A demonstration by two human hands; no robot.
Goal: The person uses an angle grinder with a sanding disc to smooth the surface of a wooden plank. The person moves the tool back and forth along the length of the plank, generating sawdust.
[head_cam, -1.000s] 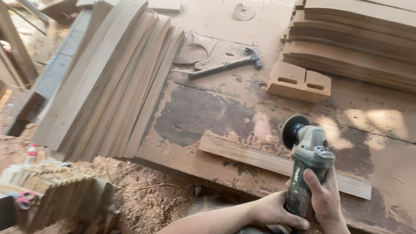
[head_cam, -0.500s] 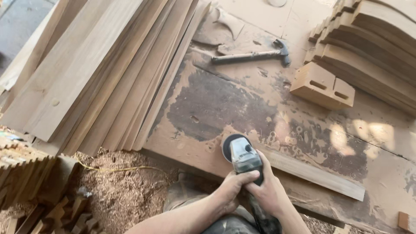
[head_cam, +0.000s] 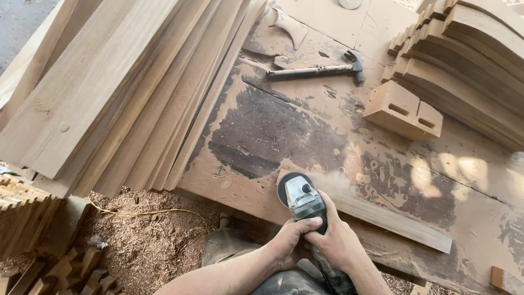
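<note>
Fingers of left hand (head_cam: 288,238) and right hand (head_cam: 339,241) closed tight round the angle grinder (head_cam: 307,210) body, both gripping. Disc sits on the left end of a narrow wooden strip (head_cam: 390,217) at the near worktop (head_cam: 284,131) edge, dust puffing off. Hammer (head_cam: 316,70) and slotted block (head_cam: 403,111) lie further back, stacked boards (head_cam: 109,93) left.

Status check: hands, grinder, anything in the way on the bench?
Both hands, left and right, gripping angle grinder. Disc on wood strip end, dust rising. Hammer, slotted block lie apart.

Open bench (head_cam: 284,125) between stacked planks (head_cam: 109,87), hammer (head_cam: 316,70) and mortised block (head_cam: 403,110).
</note>
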